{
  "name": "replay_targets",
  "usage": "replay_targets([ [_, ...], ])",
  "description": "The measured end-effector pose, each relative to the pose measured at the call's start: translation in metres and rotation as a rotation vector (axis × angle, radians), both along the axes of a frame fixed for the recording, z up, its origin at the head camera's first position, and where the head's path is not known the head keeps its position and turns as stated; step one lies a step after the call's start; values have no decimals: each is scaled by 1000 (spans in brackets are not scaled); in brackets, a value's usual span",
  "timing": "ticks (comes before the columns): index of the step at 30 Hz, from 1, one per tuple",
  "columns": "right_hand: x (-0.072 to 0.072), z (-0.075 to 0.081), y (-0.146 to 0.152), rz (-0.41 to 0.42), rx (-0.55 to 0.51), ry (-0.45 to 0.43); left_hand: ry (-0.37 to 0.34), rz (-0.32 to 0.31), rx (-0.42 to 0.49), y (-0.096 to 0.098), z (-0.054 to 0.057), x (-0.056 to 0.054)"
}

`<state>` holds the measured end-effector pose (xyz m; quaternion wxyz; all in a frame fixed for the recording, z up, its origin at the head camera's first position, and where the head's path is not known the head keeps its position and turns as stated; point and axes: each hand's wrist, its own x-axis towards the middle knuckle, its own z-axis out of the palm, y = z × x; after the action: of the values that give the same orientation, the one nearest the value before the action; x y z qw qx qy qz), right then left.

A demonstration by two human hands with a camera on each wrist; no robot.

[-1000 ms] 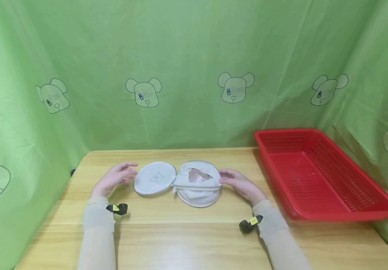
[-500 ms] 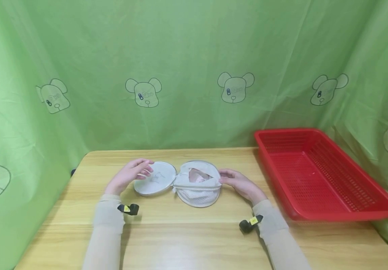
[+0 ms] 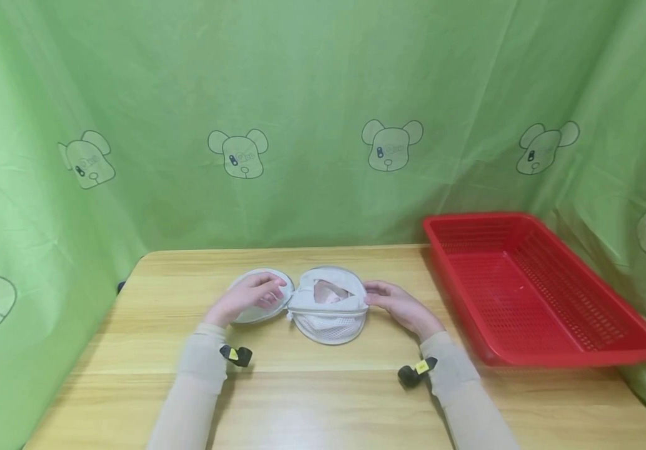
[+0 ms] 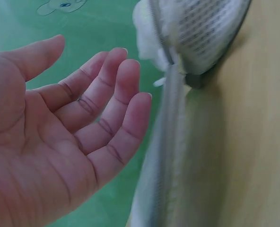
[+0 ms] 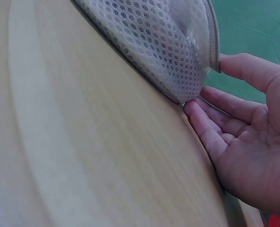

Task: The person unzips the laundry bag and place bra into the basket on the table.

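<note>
A round white mesh laundry bag (image 3: 330, 326) rests on the table with its zipped lid (image 3: 261, 315) folded out flat to the left. Through its opening shows something pale pinkish (image 3: 330, 294), whose kind I cannot tell. Over the lid hovers my left hand (image 3: 247, 297), fingers loosely bent and holding nothing; the left wrist view shows its palm apart from the zipper edge (image 4: 170, 142). At the bag's right side, my right hand (image 3: 404, 306) holds the rim: in the right wrist view the thumb (image 5: 246, 68) is on the zipper and the fingers touch the lower edge.
A red plastic basket (image 3: 466, 319) stands at the right of the wooden table (image 3: 312, 400). Green curtain (image 3: 312, 200) with bear-head drawings closes off the back and both sides.
My left hand has moved right, from beside the lid's left edge to above the lid. The right hand, bag and basket have stayed in place.
</note>
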<state>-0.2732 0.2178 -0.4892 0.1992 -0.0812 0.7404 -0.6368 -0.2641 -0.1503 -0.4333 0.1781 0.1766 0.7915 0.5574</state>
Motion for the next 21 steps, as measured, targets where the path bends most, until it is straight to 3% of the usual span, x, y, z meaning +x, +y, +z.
replay_targets([
  [4,0,1,-1,1,-2,-5,-54,-63,79,6,-7,0],
  [7,0,2,-1,4,-3,-3,-85,-76,93,9,-12,0],
  [21,0,0,0,7,-4,7,9,-15,-168,22,-17,1],
])
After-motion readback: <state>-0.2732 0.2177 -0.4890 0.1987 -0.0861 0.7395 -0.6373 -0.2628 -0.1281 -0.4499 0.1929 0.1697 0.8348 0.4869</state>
